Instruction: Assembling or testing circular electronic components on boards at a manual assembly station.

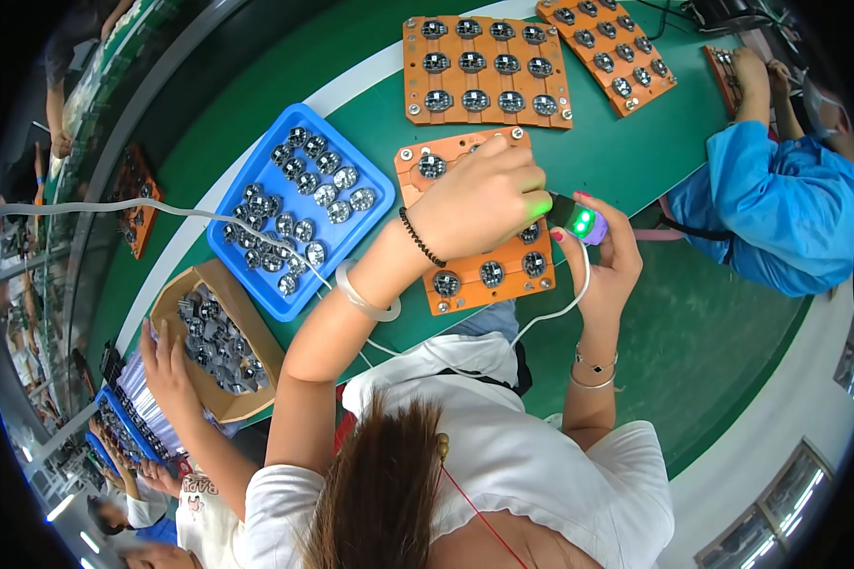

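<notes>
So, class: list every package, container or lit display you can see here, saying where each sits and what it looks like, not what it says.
Cardboard box: lower left on the table, open, brown, full of small grey parts.
Blue tray: centre left, square, shallow, holding round metal parts.
Handheld device: in the right hand, dark with a green light, beside the left hand.
No readable labels or signs show.

A worker in a white short-sleeved top, with a black beaded bracelet (420,237) and clear bangle (365,300) on the left wrist, thin metal bracelets (594,372) on the right.
</notes>
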Motion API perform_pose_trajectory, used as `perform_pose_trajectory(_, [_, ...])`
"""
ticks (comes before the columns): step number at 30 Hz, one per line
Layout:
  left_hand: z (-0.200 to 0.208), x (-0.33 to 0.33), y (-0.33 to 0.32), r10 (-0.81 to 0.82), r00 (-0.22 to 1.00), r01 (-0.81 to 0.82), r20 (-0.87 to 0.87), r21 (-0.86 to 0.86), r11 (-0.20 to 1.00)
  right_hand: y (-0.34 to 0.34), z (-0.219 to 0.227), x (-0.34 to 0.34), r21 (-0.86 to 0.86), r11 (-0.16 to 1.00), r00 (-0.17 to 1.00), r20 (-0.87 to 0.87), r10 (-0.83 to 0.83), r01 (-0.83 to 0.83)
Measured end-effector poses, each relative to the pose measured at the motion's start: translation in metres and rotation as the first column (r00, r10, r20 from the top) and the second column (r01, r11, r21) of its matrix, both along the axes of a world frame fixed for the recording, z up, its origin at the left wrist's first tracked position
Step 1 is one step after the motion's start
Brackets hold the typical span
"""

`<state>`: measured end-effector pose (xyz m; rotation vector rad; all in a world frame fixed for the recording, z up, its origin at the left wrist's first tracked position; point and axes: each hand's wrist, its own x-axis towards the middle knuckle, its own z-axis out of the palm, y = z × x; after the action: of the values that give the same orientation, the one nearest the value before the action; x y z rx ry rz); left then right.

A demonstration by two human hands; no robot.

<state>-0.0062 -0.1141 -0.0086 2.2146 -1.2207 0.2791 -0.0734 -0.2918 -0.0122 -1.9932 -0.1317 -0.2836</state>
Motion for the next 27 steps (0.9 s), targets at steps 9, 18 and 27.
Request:
perform_pose_trajectory(9, [-0.020, -0.006, 0.009, 0.169, 0.986, -0.168, -0.001, 0.082, 0.982, -0.003, -0.007, 0.002, 0.395, 0.901, 0.983, -0.116, -0.145, 0.180])
perform_pose_trajectory(18, [-0.006, -0.018, 0.051, 0.199, 0.975, -0.184, -0.096, 0.143, 0.973, 0.004, 0.001, -0.003, 0.370, 0.926, 0.996, -0.077, -0.054, 0.078])
perform_pose_trajectory(27, [-0.008, -0.009, 0.053, 0.067, 0.994, -0.049, -0.083, 0.202, 0.978, 0.024, -0.003, -0.006, -0.055, 0.993, 0.994, 0.034, 0.105, -0.103])
